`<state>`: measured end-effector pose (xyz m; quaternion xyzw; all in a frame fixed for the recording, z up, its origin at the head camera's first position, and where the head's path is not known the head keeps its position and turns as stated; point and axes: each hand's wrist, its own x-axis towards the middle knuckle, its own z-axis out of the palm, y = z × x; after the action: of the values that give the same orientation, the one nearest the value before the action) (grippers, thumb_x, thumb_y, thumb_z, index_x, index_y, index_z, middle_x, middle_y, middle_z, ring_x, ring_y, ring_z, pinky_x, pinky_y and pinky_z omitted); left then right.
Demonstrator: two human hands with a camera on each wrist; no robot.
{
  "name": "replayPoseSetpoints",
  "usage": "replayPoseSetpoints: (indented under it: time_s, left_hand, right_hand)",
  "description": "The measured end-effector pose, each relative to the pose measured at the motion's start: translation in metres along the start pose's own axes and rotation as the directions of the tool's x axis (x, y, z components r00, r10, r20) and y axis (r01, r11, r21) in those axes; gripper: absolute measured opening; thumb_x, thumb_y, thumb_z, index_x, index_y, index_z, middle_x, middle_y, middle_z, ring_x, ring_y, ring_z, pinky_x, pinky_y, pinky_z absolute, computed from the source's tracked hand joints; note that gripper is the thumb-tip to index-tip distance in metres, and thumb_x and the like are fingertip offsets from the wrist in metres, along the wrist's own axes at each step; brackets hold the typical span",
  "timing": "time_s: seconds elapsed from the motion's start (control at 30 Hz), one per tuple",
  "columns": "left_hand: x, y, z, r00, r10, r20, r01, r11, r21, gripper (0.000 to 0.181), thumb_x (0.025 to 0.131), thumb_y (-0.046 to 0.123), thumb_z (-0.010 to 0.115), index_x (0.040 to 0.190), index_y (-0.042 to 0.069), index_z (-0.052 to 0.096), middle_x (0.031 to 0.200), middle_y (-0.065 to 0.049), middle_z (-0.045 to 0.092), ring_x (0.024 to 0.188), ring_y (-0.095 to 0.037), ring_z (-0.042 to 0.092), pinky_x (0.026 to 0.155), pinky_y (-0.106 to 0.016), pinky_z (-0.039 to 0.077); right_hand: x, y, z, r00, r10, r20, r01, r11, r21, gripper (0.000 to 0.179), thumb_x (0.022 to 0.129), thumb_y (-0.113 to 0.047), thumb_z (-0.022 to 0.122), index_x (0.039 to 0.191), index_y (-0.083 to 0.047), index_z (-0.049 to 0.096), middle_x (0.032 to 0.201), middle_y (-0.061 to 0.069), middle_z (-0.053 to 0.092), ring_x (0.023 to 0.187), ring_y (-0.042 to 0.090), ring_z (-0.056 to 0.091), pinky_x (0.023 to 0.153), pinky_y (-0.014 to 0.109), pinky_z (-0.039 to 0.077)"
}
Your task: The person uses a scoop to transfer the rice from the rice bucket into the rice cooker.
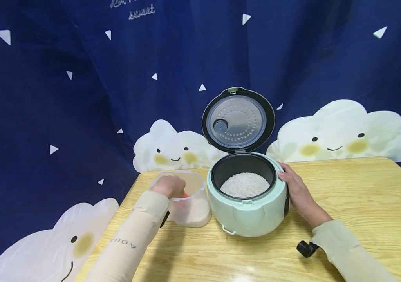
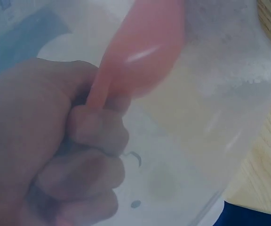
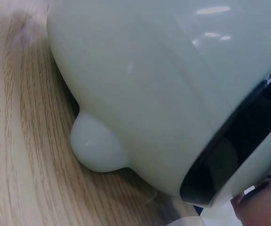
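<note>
My left hand (image 1: 169, 186) reaches into a translucent plastic container (image 1: 203, 192) that has white rice in its lower part. Its curled fingers grip the handle of a red scoop (image 2: 147, 52), seen through the container's wall in the left wrist view. Just right of the container stands a pale green rice cooker (image 1: 246, 219), its lid (image 1: 239, 121) raised. White rice (image 1: 245, 185) lies in the dark inner pot (image 1: 225, 168). At the cooker's right side my right hand (image 1: 297, 192) holds the upper edge, thumb at the rim; its fingers are partly hidden behind the body.
Everything stands on a wooden table (image 1: 355, 203). A dark blue curtain (image 1: 172, 51) with white triangles and smiling clouds hangs behind it. The cooker's white carrying handle (image 1: 228, 231) shows low at the front. A black wrist camera (image 1: 306, 248) sticks out below my right sleeve.
</note>
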<state>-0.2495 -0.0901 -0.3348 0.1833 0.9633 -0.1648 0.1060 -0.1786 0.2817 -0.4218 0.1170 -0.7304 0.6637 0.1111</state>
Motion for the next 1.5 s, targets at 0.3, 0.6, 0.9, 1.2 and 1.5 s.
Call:
replayPoseSetpoints:
  time_s: [0.3, 0.6, 0.9, 1.2, 1.5]
  left_hand:
    - [0.0013, 0.0029, -0.0012, 1.000, -0.018, -0.017, 0.018, 1.000, -0.005, 0.027, 0.089, 0.037, 0.077, 0.071, 0.021, 0.066, 0.077, 0.001, 0.064, 0.073, -0.018, 0.058, 0.076, -0.043, 0.055]
    - [0.0013, 0.0038, 0.0010, 0.999, -0.033, -0.022, 0.033, 0.999, -0.004, 0.027, 0.089, 0.039, 0.077, 0.071, 0.021, 0.067, 0.080, 0.002, 0.066, 0.075, -0.020, 0.062, 0.077, -0.045, 0.057]
    - [0.0032, 0.0028, 0.0009, 0.999, -0.037, -0.004, 0.037, 0.999, -0.018, 0.031, 0.089, 0.046, 0.076, 0.074, 0.020, 0.066, 0.083, 0.000, 0.066, 0.076, -0.022, 0.061, 0.076, -0.046, 0.056]
    - [0.0033, 0.0024, 0.0013, 0.999, -0.037, -0.008, 0.037, 0.999, -0.028, 0.034, 0.087, 0.049, 0.076, 0.073, 0.021, 0.065, 0.080, 0.000, 0.065, 0.075, -0.021, 0.060, 0.074, -0.044, 0.055]
    - [0.0034, 0.0027, 0.0013, 0.998, -0.057, -0.001, 0.057, 0.998, -0.041, 0.025, 0.085, 0.039, 0.071, 0.068, 0.022, 0.064, 0.082, 0.001, 0.067, 0.078, -0.020, 0.060, 0.076, -0.042, 0.054]
  right_hand:
    - [0.0001, 0.0009, -0.0009, 0.999, -0.036, -0.022, 0.036, 0.999, 0.001, 0.049, 0.109, -0.032, 0.035, 0.152, -0.011, 0.045, 0.133, -0.028, 0.056, 0.125, -0.009, 0.047, 0.103, 0.005, 0.030]
    - [-0.0001, 0.0020, -0.0002, 0.999, -0.042, -0.022, 0.043, 0.999, 0.014, 0.048, 0.109, -0.032, 0.035, 0.151, -0.012, 0.046, 0.132, -0.029, 0.056, 0.125, -0.010, 0.048, 0.103, 0.005, 0.031]
    - [-0.0001, 0.0025, -0.0005, 0.999, -0.046, -0.019, 0.046, 0.999, 0.004, 0.048, 0.109, -0.032, 0.034, 0.152, -0.011, 0.045, 0.132, -0.029, 0.056, 0.125, -0.010, 0.047, 0.103, 0.005, 0.031]
    - [-0.0003, 0.0019, -0.0003, 0.999, -0.042, -0.016, 0.042, 0.999, -0.003, 0.050, 0.109, -0.032, 0.034, 0.152, -0.009, 0.044, 0.132, -0.029, 0.055, 0.125, -0.010, 0.047, 0.103, 0.004, 0.031]
    - [-0.0013, 0.0008, -0.0016, 0.999, -0.051, -0.002, 0.051, 0.999, 0.001, 0.050, 0.110, -0.034, 0.033, 0.153, -0.010, 0.044, 0.133, -0.028, 0.055, 0.126, -0.010, 0.047, 0.103, 0.004, 0.031]
